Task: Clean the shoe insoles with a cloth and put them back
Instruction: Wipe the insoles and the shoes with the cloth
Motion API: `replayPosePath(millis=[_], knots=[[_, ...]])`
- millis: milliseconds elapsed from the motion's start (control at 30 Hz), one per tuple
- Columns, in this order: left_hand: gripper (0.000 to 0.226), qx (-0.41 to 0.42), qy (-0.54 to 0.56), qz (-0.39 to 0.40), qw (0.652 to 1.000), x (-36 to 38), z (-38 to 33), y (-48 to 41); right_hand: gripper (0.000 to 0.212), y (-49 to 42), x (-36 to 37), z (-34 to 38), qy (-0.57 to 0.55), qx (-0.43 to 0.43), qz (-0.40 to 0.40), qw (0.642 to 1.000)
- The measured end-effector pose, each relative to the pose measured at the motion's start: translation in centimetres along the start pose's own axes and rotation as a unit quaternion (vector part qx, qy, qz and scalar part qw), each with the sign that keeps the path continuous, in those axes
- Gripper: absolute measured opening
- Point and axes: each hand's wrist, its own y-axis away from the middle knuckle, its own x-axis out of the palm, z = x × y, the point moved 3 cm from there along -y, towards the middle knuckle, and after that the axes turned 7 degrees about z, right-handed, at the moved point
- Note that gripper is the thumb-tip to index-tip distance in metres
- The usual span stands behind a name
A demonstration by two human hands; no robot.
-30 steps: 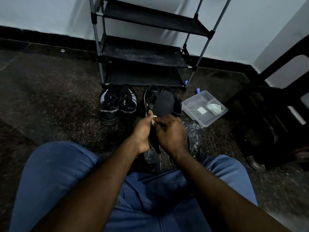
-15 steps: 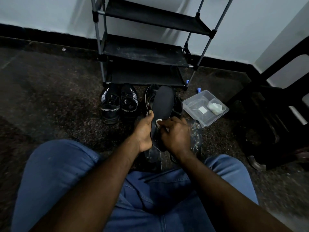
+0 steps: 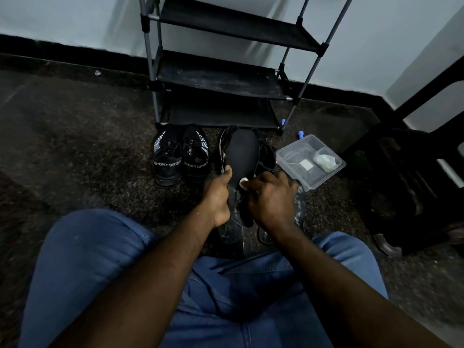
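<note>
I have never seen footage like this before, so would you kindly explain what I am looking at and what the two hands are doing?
There is no machine here. A person wears one camera on the head, and it looks down over their blue jeans at their own two hands. The left hand holds a black insole by its edge. The right hand pinches a small white cloth against it. On the dark floor are a pair of black sport shoes and a clear plastic tub with some whitish bits inside. A black shoe rack stands behind them.
</note>
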Motion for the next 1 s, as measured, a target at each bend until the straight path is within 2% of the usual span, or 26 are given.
replayPosePath(millis=[100, 200, 433, 533, 600, 667, 767, 867, 1000], knots=[[0.053, 0.01, -0.01, 0.0, 1.0, 0.1, -0.3, 0.1, 0.022, -0.6, -0.5, -0.8, -0.001, 0.035, -0.004, 0.999], [0.054, -0.006, -0.013, 0.002, 1.0, 0.2, -0.3, 0.2, 0.025, -0.3, -0.2, -0.8, -0.015, 0.047, 0.004, 0.999], [0.054, -0.033, -0.025, 0.012, 0.999, 0.0, 0.9, -0.2, 0.035, -0.1, 0.9, 2.0, -0.175, 0.044, 0.011, 0.984], [0.054, -0.013, -0.01, 0.006, 1.0, -0.5, 0.6, -0.4, 0.035, -0.8, 1.3, 2.1, -0.224, 0.053, 0.028, 0.973], [0.052, 0.002, -0.002, -0.01, 1.0, -0.5, 0.3, -0.5, 0.032, -0.8, 1.1, 1.9, -0.192, 0.022, 0.036, 0.98], [0.051, 0.009, 0.001, -0.032, 0.999, -0.6, 0.3, -0.7, 0.024, -0.7, 0.6, 1.2, -0.102, -0.016, 0.019, 0.995], [0.049, 0.034, 0.01, -0.052, 0.998, -0.9, 0.2, -1.2, 0.018, -1.3, -0.3, -0.3, -0.015, -0.016, 0.012, 1.0], [0.045, 0.039, 0.002, -0.061, 0.997, -1.0, 0.1, -1.1, 0.021, -1.9, -0.8, -1.6, -0.013, 0.017, 0.044, 0.999], [0.048, 0.029, 0.002, -0.066, 0.997, -0.6, 0.3, -1.1, 0.02, -1.1, 0.0, -1.3, -0.049, 0.035, 0.038, 0.997]])
